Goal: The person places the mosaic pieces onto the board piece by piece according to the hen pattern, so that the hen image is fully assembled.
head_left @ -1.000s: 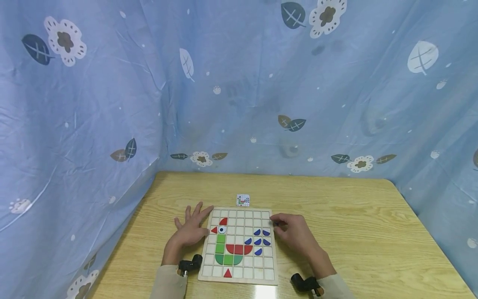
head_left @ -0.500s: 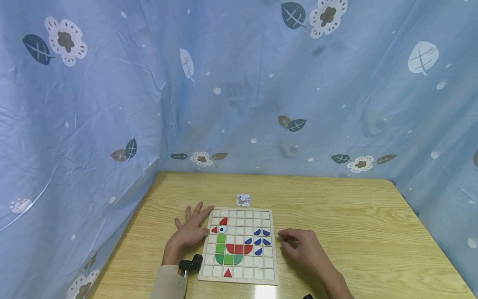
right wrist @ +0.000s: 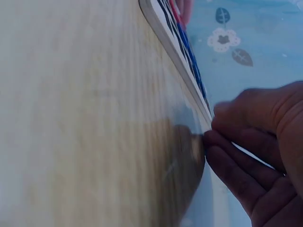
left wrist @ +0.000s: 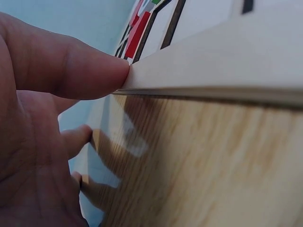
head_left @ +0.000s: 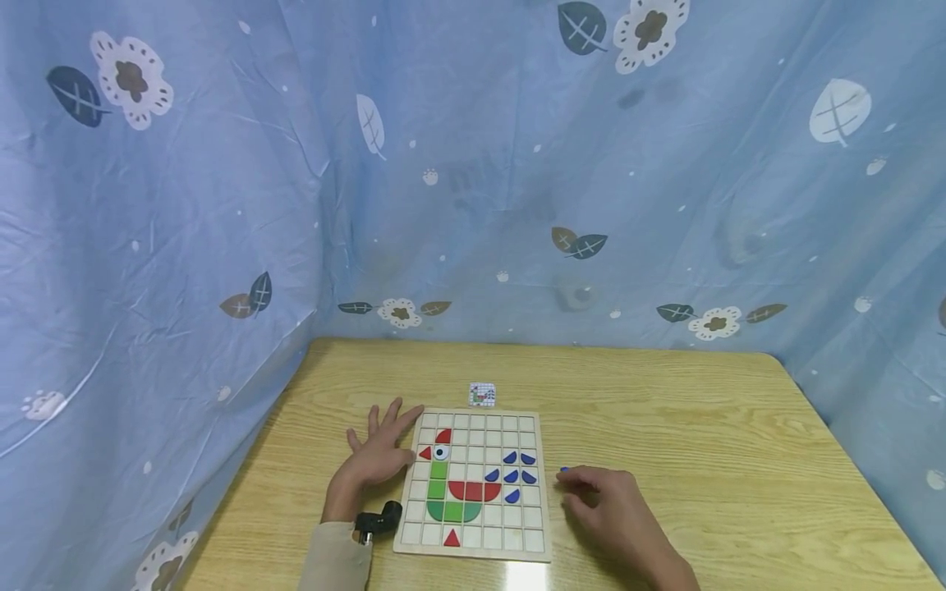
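A wooden grid board (head_left: pixel 471 553) lies on the table with a bird pattern of red, green and blue pieces (head_left: pixel 510 477) and a round eye piece (head_left: pixel 440 452). My left hand (head_left: pixel 375 460) rests at its left edge with spread fingers; in the left wrist view the thumb (left wrist: pixel 102 78) touches the board's side. To the right of the board, my right hand (head_left: pixel 609 505) is low at the table, fingers bent. A small blue piece (head_left: pixel 564 469) peeks out at its fingertips, mostly hidden, so I cannot tell whether it is pinched.
A small pattern card (head_left: pixel 483 395) showing a similar bird lies just beyond the board. A red triangle (head_left: pixel 452 538) sits in the board's bottom row. Blue patterned cloth (head_left: pixel 473 205) hangs behind the wooden table (head_left: pixel 702 427) and along its sides.
My right hand has left the board's upper right edge and moved right and nearer to me. A bit of blue now shows at its fingertips. The left hand has stayed put.
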Demonstrator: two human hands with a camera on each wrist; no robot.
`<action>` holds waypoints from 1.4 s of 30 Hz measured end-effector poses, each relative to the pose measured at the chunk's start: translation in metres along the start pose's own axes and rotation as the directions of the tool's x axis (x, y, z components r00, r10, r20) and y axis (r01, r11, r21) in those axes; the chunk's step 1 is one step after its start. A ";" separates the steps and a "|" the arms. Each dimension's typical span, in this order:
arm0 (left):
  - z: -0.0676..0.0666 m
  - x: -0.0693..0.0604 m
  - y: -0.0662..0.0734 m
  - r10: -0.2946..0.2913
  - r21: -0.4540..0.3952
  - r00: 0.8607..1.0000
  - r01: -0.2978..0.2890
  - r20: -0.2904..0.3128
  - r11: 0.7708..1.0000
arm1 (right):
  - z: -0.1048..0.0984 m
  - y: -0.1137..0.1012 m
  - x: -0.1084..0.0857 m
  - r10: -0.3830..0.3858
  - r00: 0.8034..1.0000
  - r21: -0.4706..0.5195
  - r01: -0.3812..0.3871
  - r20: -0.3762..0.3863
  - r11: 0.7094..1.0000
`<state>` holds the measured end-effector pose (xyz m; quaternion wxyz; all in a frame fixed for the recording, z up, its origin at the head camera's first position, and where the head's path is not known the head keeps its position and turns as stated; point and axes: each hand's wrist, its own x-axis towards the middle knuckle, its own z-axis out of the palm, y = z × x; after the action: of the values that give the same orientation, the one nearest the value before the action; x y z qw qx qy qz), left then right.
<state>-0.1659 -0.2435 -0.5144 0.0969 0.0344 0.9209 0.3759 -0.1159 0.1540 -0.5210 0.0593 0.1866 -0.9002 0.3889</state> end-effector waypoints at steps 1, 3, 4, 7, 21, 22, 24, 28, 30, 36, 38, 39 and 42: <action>0.000 0.000 0.000 0.000 -0.003 1.000 0.000 0.001 1.000 | -0.001 0.001 0.001 0.025 1.000 -0.011 -0.025 -0.013 1.000; 0.000 0.000 0.000 -0.001 -0.007 1.000 0.001 0.003 1.000 | -0.002 0.003 0.004 0.070 0.997 -0.013 -0.070 -0.028 0.997; 0.000 0.000 0.000 -0.001 -0.010 1.000 0.001 0.003 1.000 | -0.002 0.004 0.006 0.091 0.995 -0.011 -0.092 -0.032 0.996; -0.001 0.000 0.000 -0.001 -0.012 1.000 0.001 0.005 1.000 | -0.004 0.007 0.011 0.133 0.990 -0.002 -0.133 -0.038 0.991; 0.000 0.000 0.002 -0.001 -0.006 1.000 0.001 0.002 1.000 | 0.004 0.012 0.037 0.092 0.994 -0.039 -0.094 -0.054 0.995; 0.001 0.000 0.002 -0.002 -0.006 1.000 0.002 0.003 1.000 | 0.005 0.011 0.039 0.091 0.995 -0.036 -0.093 -0.049 0.995; 0.001 0.001 0.001 -0.003 -0.006 1.000 0.003 0.005 1.000 | 0.008 0.010 0.041 0.087 0.995 -0.026 -0.088 -0.039 0.996; 0.002 0.001 0.000 -0.001 -0.008 1.000 0.002 0.008 1.000 | 0.012 0.007 0.043 0.067 0.997 -0.009 -0.067 -0.034 0.998; 0.002 0.001 0.000 0.000 -0.010 1.000 0.000 0.008 1.000 | 0.013 0.006 0.044 0.058 0.997 -0.006 -0.059 -0.041 0.998; 0.001 0.001 0.002 -0.004 -0.011 1.000 0.004 0.003 1.000 | 0.015 0.007 0.046 0.058 0.997 -0.036 -0.060 -0.053 0.998; 0.001 0.000 0.003 -0.006 -0.008 1.000 0.006 0.001 1.000 | 0.016 0.007 0.046 0.048 0.997 -0.046 -0.051 -0.052 0.998; 0.000 0.000 0.003 -0.007 -0.006 1.000 0.007 0.000 1.000 | 0.016 0.007 0.047 0.042 0.998 -0.049 -0.045 -0.051 0.998; 0.000 0.000 0.003 -0.009 -0.007 1.000 0.009 -0.002 1.000 | 0.017 0.006 0.047 0.026 0.998 -0.062 -0.029 -0.053 0.998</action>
<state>-0.1654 -0.2414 -0.5122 0.0976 0.0293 0.9200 0.3785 -0.1613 0.1314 -0.5252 0.0832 0.1620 -0.9127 0.3657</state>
